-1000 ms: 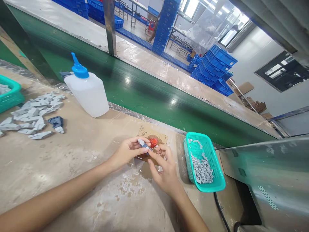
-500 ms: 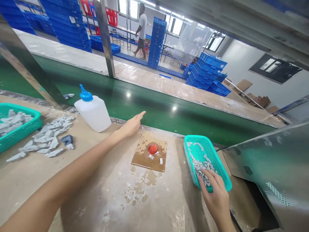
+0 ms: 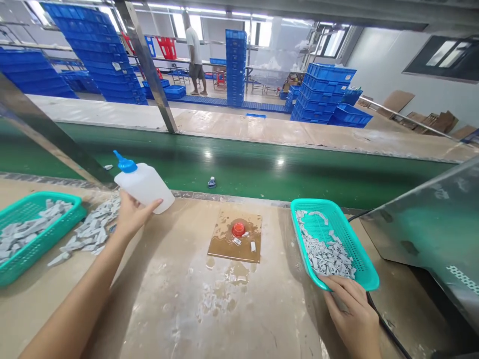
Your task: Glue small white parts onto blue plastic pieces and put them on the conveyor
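My left hand (image 3: 132, 214) is closed round the lower part of a white squeeze bottle (image 3: 149, 187) with a blue nozzle cap (image 3: 127, 163); its thumb lies across the front and the other fingers are partly hidden. At the right, my right hand (image 3: 354, 311) grips the near rim of a turquoise basket (image 3: 368, 267) holding many small white-grey pieces (image 3: 329, 254). Between the hands lies a wet brown square board (image 3: 234, 252). On it sit a red round cap-like part (image 3: 238, 229) and a few small white pieces (image 3: 253, 246).
Left of the bottle are a pile of grey-white parts (image 3: 92, 232) and a second turquoise basket (image 3: 41, 257). A green conveyor belt (image 3: 247, 174) runs behind, carrying a small blue-and-white piece (image 3: 212, 182). Metal posts (image 3: 149, 65) stand at the left; a metal casing (image 3: 430, 219) is at the right.
My left hand has moved left from the belt's edge onto the bottle. A small blue-and-white piece now shows on the belt. My right hand has shifted from the pieces to the basket's near rim.
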Tool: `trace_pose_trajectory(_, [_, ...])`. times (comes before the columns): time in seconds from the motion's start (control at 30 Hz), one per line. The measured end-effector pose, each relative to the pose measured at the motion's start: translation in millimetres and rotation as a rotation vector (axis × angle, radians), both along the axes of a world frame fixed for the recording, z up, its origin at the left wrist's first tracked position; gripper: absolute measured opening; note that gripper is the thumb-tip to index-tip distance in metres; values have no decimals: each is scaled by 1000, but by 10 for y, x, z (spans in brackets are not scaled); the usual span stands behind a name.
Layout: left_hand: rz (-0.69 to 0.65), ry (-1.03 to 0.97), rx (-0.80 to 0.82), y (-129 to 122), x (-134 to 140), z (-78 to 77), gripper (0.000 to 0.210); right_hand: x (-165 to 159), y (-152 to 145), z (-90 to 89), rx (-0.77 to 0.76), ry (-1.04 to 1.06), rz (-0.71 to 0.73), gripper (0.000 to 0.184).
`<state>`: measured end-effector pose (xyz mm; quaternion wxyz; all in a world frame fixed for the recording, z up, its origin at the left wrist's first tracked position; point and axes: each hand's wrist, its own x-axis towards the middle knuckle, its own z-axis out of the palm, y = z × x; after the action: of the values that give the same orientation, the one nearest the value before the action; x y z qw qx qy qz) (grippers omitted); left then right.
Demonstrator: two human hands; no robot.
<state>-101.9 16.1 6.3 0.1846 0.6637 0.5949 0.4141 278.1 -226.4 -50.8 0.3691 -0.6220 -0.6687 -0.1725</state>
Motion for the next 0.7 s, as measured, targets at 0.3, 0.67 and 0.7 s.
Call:
trace_pose_trajectory(0.3, [-85, 693, 93, -144, 94, 164, 48, -72, -39, -35, -32, 34, -36, 19])
trace_pose_trajectory(0.67, [-498, 1082, 495, -147, 44, 52, 33, -68, -64, 18, -115, 70, 7, 21])
trace_pose_trajectory(0.7, [-509, 1112, 551, -122, 53, 56, 32, -68, -67, 23, -120, 71, 12, 21])
